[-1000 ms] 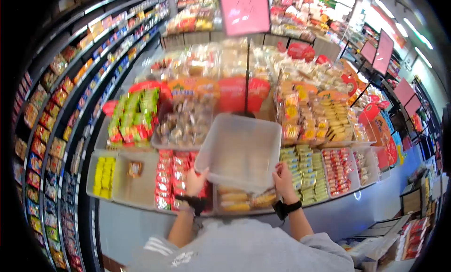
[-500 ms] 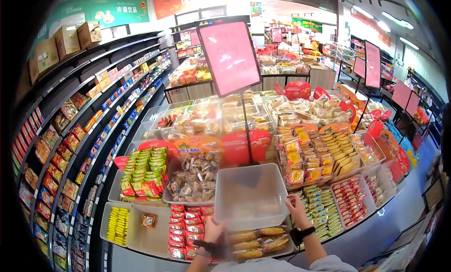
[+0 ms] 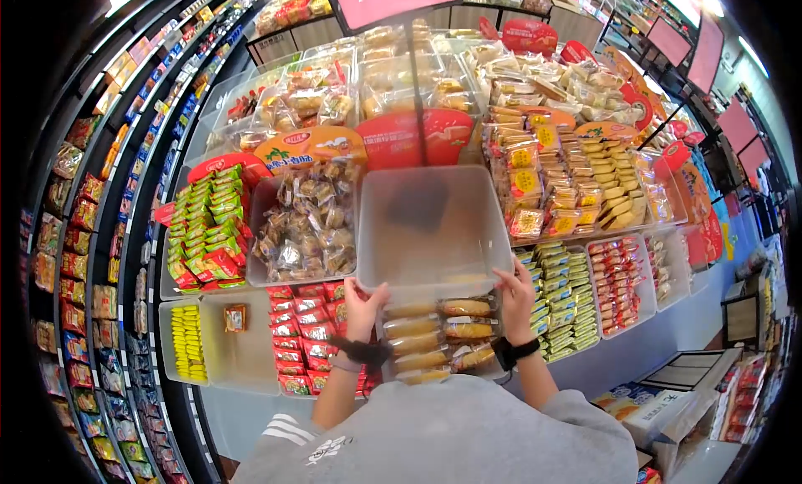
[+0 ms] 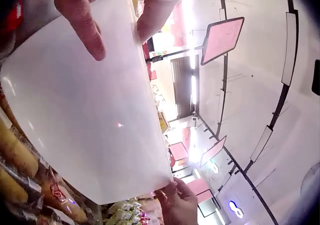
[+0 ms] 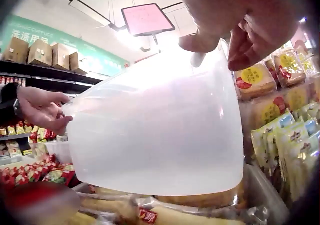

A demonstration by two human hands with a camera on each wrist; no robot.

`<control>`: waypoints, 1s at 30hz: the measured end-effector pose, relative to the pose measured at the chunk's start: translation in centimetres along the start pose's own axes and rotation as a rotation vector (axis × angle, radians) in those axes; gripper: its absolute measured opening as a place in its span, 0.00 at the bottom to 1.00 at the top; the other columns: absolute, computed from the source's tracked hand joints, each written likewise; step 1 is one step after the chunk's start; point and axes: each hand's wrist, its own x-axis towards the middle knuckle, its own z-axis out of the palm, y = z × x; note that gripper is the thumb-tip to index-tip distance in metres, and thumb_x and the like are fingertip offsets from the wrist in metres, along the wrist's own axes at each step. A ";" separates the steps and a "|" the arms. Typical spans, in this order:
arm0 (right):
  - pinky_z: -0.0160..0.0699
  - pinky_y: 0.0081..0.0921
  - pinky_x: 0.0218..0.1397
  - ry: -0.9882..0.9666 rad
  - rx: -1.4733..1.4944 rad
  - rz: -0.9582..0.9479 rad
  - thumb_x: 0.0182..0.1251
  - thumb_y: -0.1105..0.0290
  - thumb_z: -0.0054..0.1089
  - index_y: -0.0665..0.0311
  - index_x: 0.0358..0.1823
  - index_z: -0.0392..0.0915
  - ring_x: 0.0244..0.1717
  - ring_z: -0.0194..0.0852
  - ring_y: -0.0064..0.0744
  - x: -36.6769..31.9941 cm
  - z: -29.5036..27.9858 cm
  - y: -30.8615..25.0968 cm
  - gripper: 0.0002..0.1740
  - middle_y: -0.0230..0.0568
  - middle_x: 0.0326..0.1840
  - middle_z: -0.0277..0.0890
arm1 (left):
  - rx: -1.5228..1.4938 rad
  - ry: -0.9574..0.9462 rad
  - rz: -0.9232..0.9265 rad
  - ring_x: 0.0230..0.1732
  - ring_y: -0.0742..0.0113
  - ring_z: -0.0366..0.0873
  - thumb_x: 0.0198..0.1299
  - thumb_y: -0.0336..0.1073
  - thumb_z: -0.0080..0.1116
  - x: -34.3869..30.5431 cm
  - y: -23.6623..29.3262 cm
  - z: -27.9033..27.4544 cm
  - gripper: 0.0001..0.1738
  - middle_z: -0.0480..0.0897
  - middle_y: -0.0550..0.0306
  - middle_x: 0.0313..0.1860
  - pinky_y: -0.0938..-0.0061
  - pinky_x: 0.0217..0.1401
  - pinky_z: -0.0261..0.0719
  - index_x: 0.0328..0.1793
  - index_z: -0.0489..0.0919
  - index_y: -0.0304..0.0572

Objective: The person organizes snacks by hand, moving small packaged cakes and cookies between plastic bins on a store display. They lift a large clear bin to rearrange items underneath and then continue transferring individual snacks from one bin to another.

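A translucent plastic bin (image 3: 432, 277) with nothing inside is held between both hands, behind and above a bin of wrapped long breads (image 3: 415, 344). My left hand (image 3: 361, 313) pinches the bin's near left corner. In the left wrist view its thumb (image 4: 92, 39) lies on the outer wall, with the fingers over the rim. At the near right corner my right hand (image 3: 517, 300) grips the rim, thumb outside, in the right wrist view. Red packets (image 3: 294, 334) lie beside the left wrist, green-and-white packets (image 3: 555, 296) beside the right.
A bin of brown wrapped snacks (image 3: 307, 225) stands left of the held bin, stacked wrapped biscuits (image 3: 576, 183) right of it. A pink sign (image 3: 388, 1) on a thin pole rises behind. Tall shelves (image 3: 100, 258) line the left; boxes (image 3: 660, 413) sit low at the right.
The head view tilted up, then down again. Both hands keep hold of the bin, which shows at a changed angle. The left hand, blurred half a second ago, now pinches its corner distinctly.
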 end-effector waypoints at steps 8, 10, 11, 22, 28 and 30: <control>0.69 0.30 0.49 0.098 -0.717 -0.348 0.52 0.71 0.68 0.48 0.53 0.81 0.49 0.69 0.34 2.0 3.4 1.5 0.23 0.33 0.53 0.72 | -0.243 -0.078 -0.344 0.45 0.60 0.79 0.71 0.45 0.46 -0.5 -2.2 1.2 0.15 0.74 0.55 0.43 0.61 0.50 0.82 0.52 0.64 0.43; 0.73 0.29 0.43 0.107 -0.626 -0.394 0.53 0.72 0.68 0.49 0.54 0.80 0.41 0.73 0.32 2.6 4.0 2.8 0.23 0.32 0.44 0.73 | -0.212 -0.197 -0.370 0.58 0.59 0.74 0.71 0.44 0.45 0.0 -3.1 1.9 0.18 0.73 0.51 0.55 0.63 0.59 0.75 0.60 0.67 0.42; 0.73 0.29 0.41 0.089 -0.597 -0.418 0.54 0.73 0.68 0.50 0.54 0.80 0.39 0.72 0.32 3.8 4.3 2.8 0.24 0.32 0.44 0.73 | -0.194 -0.260 -0.287 0.60 0.62 0.72 0.71 0.43 0.45 0.4 -2.5 2.5 0.19 0.72 0.52 0.59 0.66 0.60 0.73 0.62 0.66 0.42; 0.74 0.25 0.34 0.084 -0.579 -0.418 0.53 0.74 0.68 0.52 0.46 0.83 0.31 0.70 0.28 5.3 4.1 1.2 0.17 0.31 0.40 0.75 | 0.169 -0.280 0.058 0.60 0.66 0.69 0.64 0.32 0.54 2.6 -2.3 3.5 0.16 0.74 0.53 0.55 0.71 0.66 0.64 0.56 0.67 0.37; 0.72 0.25 0.35 0.284 -0.643 -0.483 0.41 0.77 0.65 0.48 0.36 0.83 0.34 0.70 0.30 6.9 5.1 -2.5 0.18 0.22 0.35 0.77 | 0.319 -0.238 0.317 0.56 0.60 0.73 0.59 0.35 0.59 2.7 -1.1 3.5 0.24 0.76 0.48 0.51 0.69 0.62 0.68 0.58 0.66 0.35; 0.72 0.25 0.37 0.274 -0.656 -0.478 0.43 0.78 0.64 0.51 0.32 0.82 0.34 0.68 0.32 7.0 5.9 -1.3 0.14 0.22 0.34 0.77 | 0.372 -0.218 0.242 0.55 0.61 0.73 0.59 0.37 0.60 3.1 -1.0 3.5 0.25 0.77 0.49 0.50 0.70 0.62 0.67 0.58 0.66 0.36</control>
